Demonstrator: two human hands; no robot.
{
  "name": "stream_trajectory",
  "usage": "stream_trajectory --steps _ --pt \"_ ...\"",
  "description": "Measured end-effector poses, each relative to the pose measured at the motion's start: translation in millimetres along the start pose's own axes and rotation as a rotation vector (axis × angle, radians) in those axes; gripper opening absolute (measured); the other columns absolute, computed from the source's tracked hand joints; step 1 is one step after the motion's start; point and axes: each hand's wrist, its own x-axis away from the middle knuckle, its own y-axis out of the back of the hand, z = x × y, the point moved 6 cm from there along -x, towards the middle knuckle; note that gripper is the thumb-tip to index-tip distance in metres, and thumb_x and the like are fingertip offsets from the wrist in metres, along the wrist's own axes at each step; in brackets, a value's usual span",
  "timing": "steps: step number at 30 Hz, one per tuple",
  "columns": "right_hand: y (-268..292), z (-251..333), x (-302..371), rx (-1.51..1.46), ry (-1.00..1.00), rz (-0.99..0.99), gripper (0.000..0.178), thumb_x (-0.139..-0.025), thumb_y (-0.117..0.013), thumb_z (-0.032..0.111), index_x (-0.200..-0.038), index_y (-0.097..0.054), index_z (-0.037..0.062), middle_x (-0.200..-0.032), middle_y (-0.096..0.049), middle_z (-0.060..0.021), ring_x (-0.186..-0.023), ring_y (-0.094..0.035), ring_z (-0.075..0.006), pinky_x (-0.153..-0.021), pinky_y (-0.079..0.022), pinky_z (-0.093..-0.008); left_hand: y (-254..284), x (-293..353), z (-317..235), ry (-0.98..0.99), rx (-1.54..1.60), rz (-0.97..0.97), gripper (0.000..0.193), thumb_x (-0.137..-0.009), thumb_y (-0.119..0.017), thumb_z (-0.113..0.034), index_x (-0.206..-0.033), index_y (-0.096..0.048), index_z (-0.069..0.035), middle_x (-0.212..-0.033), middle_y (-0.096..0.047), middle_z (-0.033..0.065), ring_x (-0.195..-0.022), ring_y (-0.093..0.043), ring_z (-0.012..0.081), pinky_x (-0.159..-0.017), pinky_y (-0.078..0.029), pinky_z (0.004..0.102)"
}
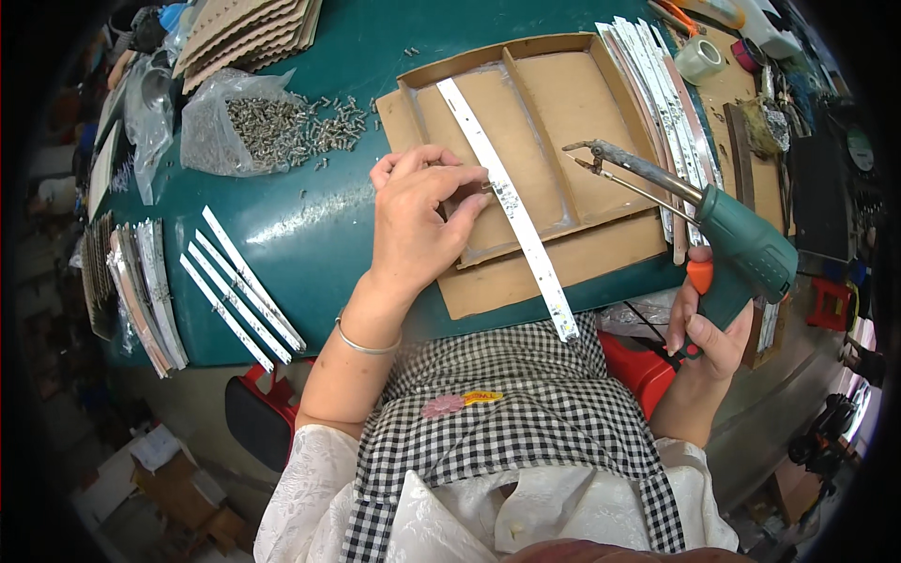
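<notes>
My left hand (413, 220) is closed in a pinch, thumb and forefinger around a small metal part (487, 185) against the middle of a narrow white circuit-board strip (533, 246). The strip slants across a shallow cardboard tray (549, 103), its near end jutting past the table edge. Small dark components show along its middle. In my right hand (709, 338) is a green soldering gun (746, 242) with an orange trigger. Its metal barrel points left over the tray, the tip above the cardboard and apart from the strip.
A clear plastic bag (211, 131) spills many small metal parts (291, 127) onto the green table (347, 188). Several white strips (239, 291) lie at left beside upright bundles (155, 291). More strips (666, 122) are stacked along the tray's right side. Corrugated cardboard sheets (249, 38) stand far left.
</notes>
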Motion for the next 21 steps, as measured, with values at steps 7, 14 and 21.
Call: stream_trajectory --steps 7,14,21 --pt "8 13 14 -0.058 0.067 -0.075 0.071 -0.077 -0.072 0.007 -0.136 -0.038 -0.0145 -0.078 -0.053 -0.0118 -0.047 -0.054 -0.0166 -0.040 -0.047 -0.0259 2 1 -3 0.002 -0.013 0.011 0.034 -0.069 -0.085 -0.007 -0.101 -0.076 -0.012 -0.090 -0.074 -0.0006 -0.102 -0.064 0.0187 -0.097 -0.038 0.0376" --pt "20 31 19 -0.075 0.215 -0.182 0.071 -0.078 -0.068 0.004 -0.139 -0.035 -0.0121 -0.084 -0.051 -0.0108 -0.051 -0.055 -0.0167 -0.041 -0.047 -0.0259 4 0 -12 -0.022 -0.074 -0.003 0.033 -0.067 -0.084 -0.007 -0.099 -0.074 -0.011 -0.091 -0.074 0.0003 -0.101 -0.064 0.0218 -0.097 -0.037 0.0390" --pt "54 63 7 0.469 0.459 -0.499 0.062 -0.080 -0.069 -0.010 -0.138 -0.045 -0.0060 -0.094 -0.053 -0.0065 -0.076 -0.059 -0.0135 -0.063 -0.051 -0.0265 4 9 -74 -0.307 0.068 0.263 0.040 -0.066 -0.083 -0.006 -0.104 -0.073 -0.009 -0.108 -0.073 0.0039 -0.098 -0.060 0.0266 -0.090 -0.041 0.0402"
